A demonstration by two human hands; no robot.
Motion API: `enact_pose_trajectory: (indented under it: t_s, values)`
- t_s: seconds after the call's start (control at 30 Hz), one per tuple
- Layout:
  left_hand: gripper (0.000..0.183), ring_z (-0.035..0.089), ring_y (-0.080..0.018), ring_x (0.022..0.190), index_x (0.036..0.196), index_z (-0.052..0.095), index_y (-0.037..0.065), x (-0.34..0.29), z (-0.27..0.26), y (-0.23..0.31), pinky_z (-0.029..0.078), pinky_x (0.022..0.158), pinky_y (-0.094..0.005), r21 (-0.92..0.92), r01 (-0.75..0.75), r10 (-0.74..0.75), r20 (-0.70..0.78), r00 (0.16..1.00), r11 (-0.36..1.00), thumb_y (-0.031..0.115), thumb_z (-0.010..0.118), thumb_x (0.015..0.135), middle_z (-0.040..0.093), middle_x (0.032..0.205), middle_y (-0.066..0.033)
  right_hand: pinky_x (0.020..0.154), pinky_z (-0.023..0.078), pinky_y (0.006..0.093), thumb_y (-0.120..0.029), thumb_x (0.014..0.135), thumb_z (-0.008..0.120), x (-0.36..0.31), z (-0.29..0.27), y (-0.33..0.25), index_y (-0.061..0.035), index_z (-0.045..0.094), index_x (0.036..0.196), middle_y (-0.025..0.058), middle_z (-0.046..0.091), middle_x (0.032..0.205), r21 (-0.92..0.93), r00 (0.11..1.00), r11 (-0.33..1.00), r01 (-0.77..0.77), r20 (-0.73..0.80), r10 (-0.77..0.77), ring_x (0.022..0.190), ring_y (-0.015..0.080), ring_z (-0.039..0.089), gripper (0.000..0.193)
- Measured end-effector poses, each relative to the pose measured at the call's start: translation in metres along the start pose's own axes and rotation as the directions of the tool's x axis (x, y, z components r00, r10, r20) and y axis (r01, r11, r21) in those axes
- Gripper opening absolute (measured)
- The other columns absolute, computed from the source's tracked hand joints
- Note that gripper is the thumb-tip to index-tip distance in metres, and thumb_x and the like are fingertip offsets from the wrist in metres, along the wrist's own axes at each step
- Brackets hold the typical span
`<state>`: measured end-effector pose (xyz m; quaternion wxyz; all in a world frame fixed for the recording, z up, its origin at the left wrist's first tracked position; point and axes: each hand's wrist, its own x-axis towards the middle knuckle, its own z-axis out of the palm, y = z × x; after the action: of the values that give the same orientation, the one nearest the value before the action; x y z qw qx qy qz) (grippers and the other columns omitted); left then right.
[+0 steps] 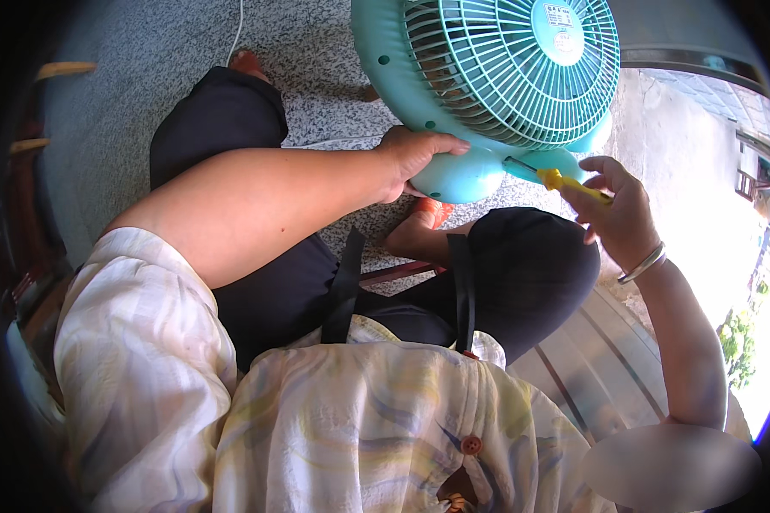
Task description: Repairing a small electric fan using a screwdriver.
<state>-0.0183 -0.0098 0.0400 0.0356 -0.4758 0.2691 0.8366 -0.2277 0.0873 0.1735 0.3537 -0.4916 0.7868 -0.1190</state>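
Note:
A teal plastic electric fan (385,90) with a round wire grille (488,77) stands in front of me at the upper right, its rounded housing toward me. My left hand (415,158) grips the near edge of the housing, thumb on top and fingers underneath. In my right hand (612,201) is a screwdriver (565,181) with a yellow handle. Its metal shaft points left, and the tip meets the housing beside a rounded lobe (458,178). Whether the tip sits in a screw is too small to tell. Several dark holes dot the housing.
Speckled grey floor (316,51) lies beneath the fan, with a white cord (238,30) running over it. My knees, in dark trousers (535,265), flank the work. Wooden furniture (38,222) stands at the far left; a pale wall (659,128) rises at the right.

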Motion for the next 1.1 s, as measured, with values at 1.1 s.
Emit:
enact_pose_trajectory:
  t_s: [1.1]
  values:
    - [0.054, 0.053, -0.0223, 0.112, 0.128, 0.046, 0.009, 0.012, -0.002, -0.005, 0.043, 0.094, -0.0492, -0.007, 0.069, -0.069, 0.071, 0.995, 0.998, 0.037, 0.061, 0.084, 0.055, 0.122, -0.0068, 0.07, 0.051, 0.0314, 0.002, 0.073, 0.061, -0.004, -0.002, 0.008, -0.0014, 0.065, 0.083, 0.012, 0.061, 0.084, 0.315, 0.978, 0.927, -0.204, 0.013, 0.21, 0.082, 0.0261, 0.064, 0.012]
